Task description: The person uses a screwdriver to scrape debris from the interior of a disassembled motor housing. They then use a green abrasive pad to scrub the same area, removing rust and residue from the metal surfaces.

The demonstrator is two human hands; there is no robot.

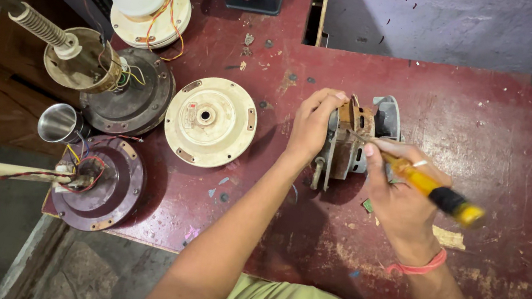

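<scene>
Roughly mid-frame, motor (344,146) stood on edge on red bench (522,151) | left hand (311,124) clamped its side, likely steadying it | right hand (399,189) closed on screwdriver (424,185), tip at motor top | screwdriver long axis ran lower-right to upper-left, tip pointing left | motor shaft end pointed down-frame.

worn red table (524,137) | cream motor cover (210,121) | rusty motor (348,144) | dark fan motors (110,183)

Yellow-and-black screwdriver (432,190), rusty brown motor (349,140), cream disc (210,121), dark red table (524,137).
</scene>
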